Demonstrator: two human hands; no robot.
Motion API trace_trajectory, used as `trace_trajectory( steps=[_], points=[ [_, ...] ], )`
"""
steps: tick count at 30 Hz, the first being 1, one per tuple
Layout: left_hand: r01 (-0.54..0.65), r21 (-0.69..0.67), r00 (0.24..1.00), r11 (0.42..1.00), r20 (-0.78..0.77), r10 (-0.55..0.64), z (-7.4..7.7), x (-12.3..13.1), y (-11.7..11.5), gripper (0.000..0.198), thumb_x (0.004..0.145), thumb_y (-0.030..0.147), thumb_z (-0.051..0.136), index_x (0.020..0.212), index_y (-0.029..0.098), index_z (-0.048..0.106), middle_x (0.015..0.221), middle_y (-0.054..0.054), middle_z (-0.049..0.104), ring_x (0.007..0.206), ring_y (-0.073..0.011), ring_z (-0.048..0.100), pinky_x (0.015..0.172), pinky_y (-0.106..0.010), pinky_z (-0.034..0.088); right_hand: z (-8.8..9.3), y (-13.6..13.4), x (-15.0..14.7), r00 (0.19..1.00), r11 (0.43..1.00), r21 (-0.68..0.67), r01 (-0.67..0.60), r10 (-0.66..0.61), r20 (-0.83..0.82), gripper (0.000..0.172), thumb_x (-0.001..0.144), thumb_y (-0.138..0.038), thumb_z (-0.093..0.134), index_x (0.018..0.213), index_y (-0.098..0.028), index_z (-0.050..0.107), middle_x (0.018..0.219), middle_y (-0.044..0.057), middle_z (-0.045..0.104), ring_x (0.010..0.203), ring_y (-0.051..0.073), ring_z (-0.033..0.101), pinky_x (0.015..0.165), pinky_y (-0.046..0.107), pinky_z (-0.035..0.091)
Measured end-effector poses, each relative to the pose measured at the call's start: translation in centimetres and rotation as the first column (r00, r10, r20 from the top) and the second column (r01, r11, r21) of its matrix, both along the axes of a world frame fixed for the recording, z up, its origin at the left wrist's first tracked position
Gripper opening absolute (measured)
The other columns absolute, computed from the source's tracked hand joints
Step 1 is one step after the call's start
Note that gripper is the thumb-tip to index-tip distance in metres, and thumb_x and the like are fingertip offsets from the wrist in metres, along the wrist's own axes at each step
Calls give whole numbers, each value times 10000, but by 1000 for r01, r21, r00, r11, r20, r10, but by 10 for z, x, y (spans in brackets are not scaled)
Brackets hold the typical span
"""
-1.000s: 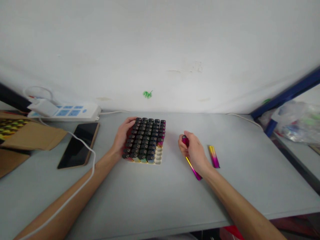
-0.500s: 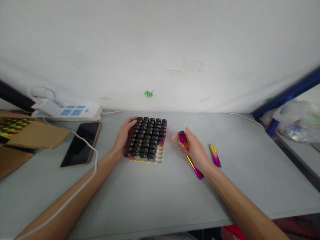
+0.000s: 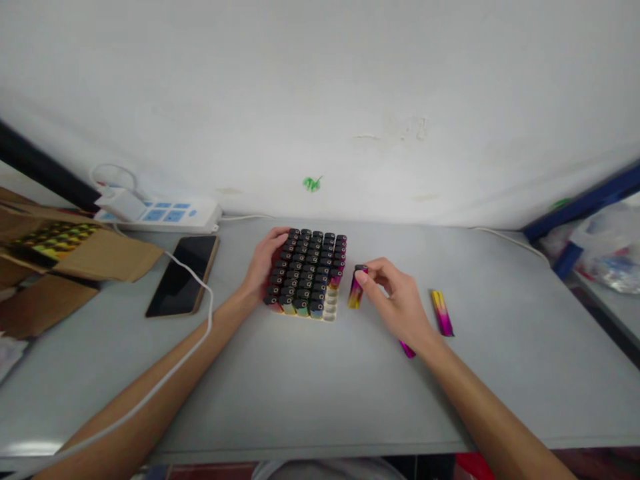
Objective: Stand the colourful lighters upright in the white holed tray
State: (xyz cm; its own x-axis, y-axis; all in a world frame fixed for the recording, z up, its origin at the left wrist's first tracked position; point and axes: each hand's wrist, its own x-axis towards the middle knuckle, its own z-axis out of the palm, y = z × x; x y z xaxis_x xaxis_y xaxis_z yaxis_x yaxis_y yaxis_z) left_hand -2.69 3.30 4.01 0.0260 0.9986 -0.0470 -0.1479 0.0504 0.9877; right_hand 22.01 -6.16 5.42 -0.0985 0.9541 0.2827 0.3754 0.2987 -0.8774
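A pale tray (image 3: 330,313) on the table holds rows of upright lighters with black tops. Several bare sockets show in its near right corner. My left hand (image 3: 265,263) grips the tray's far left side, fingers curled round the edge and partly hidden. Just right of the tray, my right hand (image 3: 397,297) pinches a purple and yellow lighter (image 3: 357,290) near its black top; the lighter is nearly upright and apart from the tray. Another purple and yellow lighter (image 3: 442,313) lies to the right of this hand. A further purple one (image 3: 407,349) lies mostly hidden under my right wrist.
A phone (image 3: 183,277) lies left of the tray, with a white cable (image 3: 205,333) looping over my left forearm. Behind it stands a power strip (image 3: 200,217). An open cardboard box (image 3: 130,257) with more lighters is at the far left; plastic bags (image 3: 610,240) are far right.
My right hand has turned the lighter more upright and brought it closer to the tray. My left hand still grips the tray. The whole view has shifted slightly.
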Motion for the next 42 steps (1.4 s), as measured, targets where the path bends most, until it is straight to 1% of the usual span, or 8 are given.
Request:
trace_trajectory(
  steps=[7, 14, 19, 24, 28, 32, 37, 42],
  points=[
    [-12, -23, 1000, 1000, 8, 12, 1, 1, -1, 258, 810, 407, 737, 990, 226, 699, 986, -39, 743, 1053, -280, 648, 925, -360, 500, -5, 0, -5, 976, 995, 25, -94, 88, 199, 295, 1104, -520, 517, 1024, -242, 572, 881, 59, 774, 763, 205, 731, 714, 315, 545],
    [-3, -15, 1000, 1000, 26, 4, -1, 1, 0, 261, 827, 408, 739, 989, 213, 677, 979, -38, 729, 1031, -266, 654, 906, -349, 484, -8, 0, -2, 941, 983, 73, -171, 140, 309, 239, 1126, -444, 520, 1060, -226, 594, 943, 78, 793, 809, 211, 755, 725, 303, 550],
    [-9, 5, 1000, 1000, 19, 9, -4, 0, 2, 284, 805, 417, 743, 996, 212, 695, 983, -40, 737, 1008, -270, 647, 910, -341, 498, -8, 1, -11, 871, 970, 116, -213, 135, 472, 195, 1138, -369, 516, 1115, -205, 619, 973, 90, 779, 796, 209, 730, 701, 297, 512],
    [-19, 31, 999, 999, -26, 20, -6, -2, 6, 241, 823, 354, 707, 1008, 200, 713, 1002, -32, 750, 1025, -263, 654, 949, -342, 499, 3, 5, -14, 837, 983, 112, -144, 60, 544, 236, 1071, -411, 659, 1002, -185, 652, 866, 53, 747, 684, 172, 666, 660, 278, 462],
    [-54, 22, 997, 998, -50, 55, -4, -2, 7, 194, 845, 284, 654, 999, 180, 709, 993, -28, 755, 1038, -242, 668, 964, -331, 495, 16, -7, 18, 869, 992, 124, 1, -62, 490, 271, 1054, -457, 679, 950, -207, 670, 810, 10, 733, 674, 157, 652, 691, 279, 470],
    [-42, 11, 997, 999, -61, 42, 0, -1, 5, 192, 860, 289, 643, 1005, 181, 708, 1008, -36, 767, 1041, -248, 690, 931, -337, 518, 17, -36, 52, 783, 981, 89, 175, -193, 591, 200, 1019, -386, 733, 974, -196, 688, 880, 45, 745, 721, 192, 679, 695, 314, 493],
    [-31, 24, 997, 999, -65, 33, 1, -2, 4, 165, 843, 296, 665, 975, 209, 712, 1028, -35, 774, 1081, -271, 699, 942, -353, 534, -2, -58, 55, 690, 987, -50, 153, -70, 720, 245, 935, -286, 822, 1131, -173, 727, 1047, 112, 762, 966, 303, 732, 878, 425, 551],
    [-47, 31, 997, 998, -61, 49, -2, -2, 6, 190, 840, 310, 663, 984, 200, 717, 1009, -36, 766, 1046, -258, 688, 947, -345, 526, -7, -43, 47, 796, 988, -109, 113, -24, 605, 68, 994, -240, 736, 1038, -205, 775, 970, 64, 749, 880, 233, 735, 849, 370, 552]
  ],
)
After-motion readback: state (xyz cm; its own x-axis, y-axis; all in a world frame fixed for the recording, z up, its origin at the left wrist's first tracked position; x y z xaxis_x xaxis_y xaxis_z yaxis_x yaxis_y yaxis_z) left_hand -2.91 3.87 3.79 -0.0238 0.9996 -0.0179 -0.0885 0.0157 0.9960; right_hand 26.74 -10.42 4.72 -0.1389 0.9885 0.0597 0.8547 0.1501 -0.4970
